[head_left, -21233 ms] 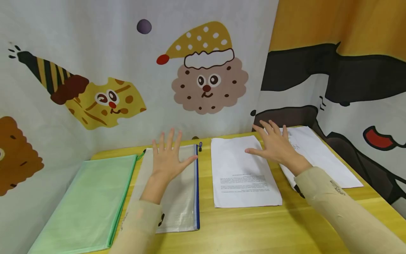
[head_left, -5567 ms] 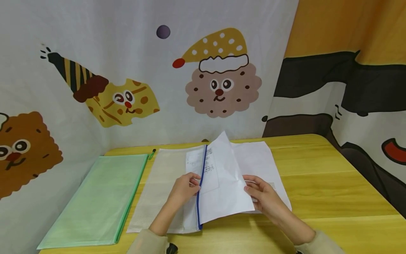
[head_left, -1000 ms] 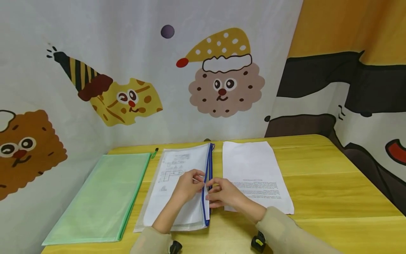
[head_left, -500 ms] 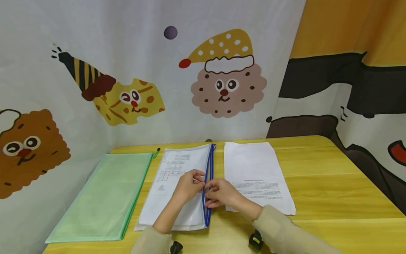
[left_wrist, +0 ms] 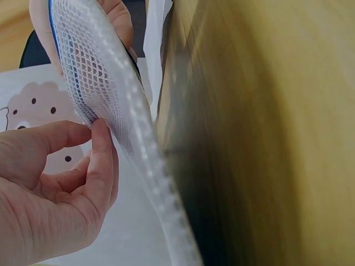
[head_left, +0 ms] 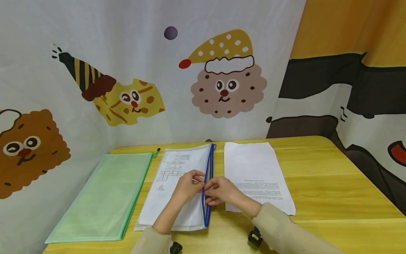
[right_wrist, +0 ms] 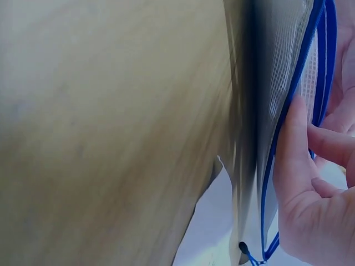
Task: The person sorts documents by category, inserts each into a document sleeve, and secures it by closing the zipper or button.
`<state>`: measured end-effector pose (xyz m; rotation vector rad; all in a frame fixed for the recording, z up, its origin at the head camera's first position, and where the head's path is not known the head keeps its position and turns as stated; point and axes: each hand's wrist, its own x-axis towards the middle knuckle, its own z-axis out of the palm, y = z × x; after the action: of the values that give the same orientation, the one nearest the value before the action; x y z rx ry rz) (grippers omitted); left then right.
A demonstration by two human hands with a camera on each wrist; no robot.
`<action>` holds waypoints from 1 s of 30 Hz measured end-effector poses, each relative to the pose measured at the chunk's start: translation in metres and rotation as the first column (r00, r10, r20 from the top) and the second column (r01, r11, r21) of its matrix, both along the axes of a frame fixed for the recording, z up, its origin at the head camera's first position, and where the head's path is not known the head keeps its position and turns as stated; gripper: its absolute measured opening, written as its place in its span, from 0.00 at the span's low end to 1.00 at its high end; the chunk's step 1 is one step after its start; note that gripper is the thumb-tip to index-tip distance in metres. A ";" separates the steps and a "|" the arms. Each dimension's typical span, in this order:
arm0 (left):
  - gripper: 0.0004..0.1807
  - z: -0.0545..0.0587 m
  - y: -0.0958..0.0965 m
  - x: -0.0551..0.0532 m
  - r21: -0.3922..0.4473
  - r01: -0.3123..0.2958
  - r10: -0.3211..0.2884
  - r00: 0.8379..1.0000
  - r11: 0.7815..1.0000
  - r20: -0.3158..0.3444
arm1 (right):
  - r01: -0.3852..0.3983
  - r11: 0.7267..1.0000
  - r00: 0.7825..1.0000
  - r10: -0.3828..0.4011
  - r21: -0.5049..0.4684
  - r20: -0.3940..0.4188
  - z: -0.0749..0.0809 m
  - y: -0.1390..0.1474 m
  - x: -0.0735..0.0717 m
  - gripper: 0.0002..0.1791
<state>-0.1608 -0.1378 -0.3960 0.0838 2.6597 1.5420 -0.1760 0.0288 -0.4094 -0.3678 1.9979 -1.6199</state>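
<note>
My left hand [head_left: 189,185] pinches the upper blue zip edge of a clear mesh zip pouch [head_left: 149,215], with thumb and finger meeting at the rim in the left wrist view. The pouch's right side gapes between two blue zip strips. White printed sheets [head_left: 155,208] lie inside it, showing through the mesh. My right hand [head_left: 222,190] reaches into this opening from the right, fingers slightly bent. In the right wrist view its fingertips [right_wrist: 297,108] touch the pouch between the strips; no paper shows between its fingers.
A green zip pouch [head_left: 101,197] lies flat at the left, its black-and-green pull tab [head_left: 156,153] at the far corner. A sheet of printed paper [head_left: 253,165] lies right of the mesh pouch on the yellow wooden table [head_left: 333,183]. A printed curtain [head_left: 142,53] stands behind.
Earlier, sheets stuck out of the pouch in my right hand; now they are inside. A strip of paper visible a second ago has gone in. My left hand keeps its pinch.
</note>
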 end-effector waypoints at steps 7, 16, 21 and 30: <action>0.17 0.000 0.000 0.000 0.013 0.003 -0.003 1.000 1.000 0.000 | 0.020 0.999 1.000 -0.020 0.030 0.004 0.002 0.003 -0.006 0.08; 0.16 -0.001 0.001 -0.001 0.034 -0.003 0.003 1.000 0.999 0.005 | -0.004 1.000 1.000 0.005 0.018 -0.022 0.007 0.010 -0.010 0.09; 0.16 -0.001 0.001 -0.001 0.048 -0.009 0.009 1.000 0.999 -0.001 | 0.000 1.000 1.000 0.000 0.001 -0.024 0.010 0.011 -0.015 0.09; 0.16 -0.002 0.000 0.000 0.060 -0.007 0.007 1.000 0.998 0.002 | 0.024 1.000 0.997 -0.023 0.013 -0.067 0.015 0.015 -0.029 0.11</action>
<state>-0.1612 -0.1381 -0.3982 0.0762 2.6151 1.6230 -0.2053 0.0433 -0.3940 -0.4002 2.0692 -1.6269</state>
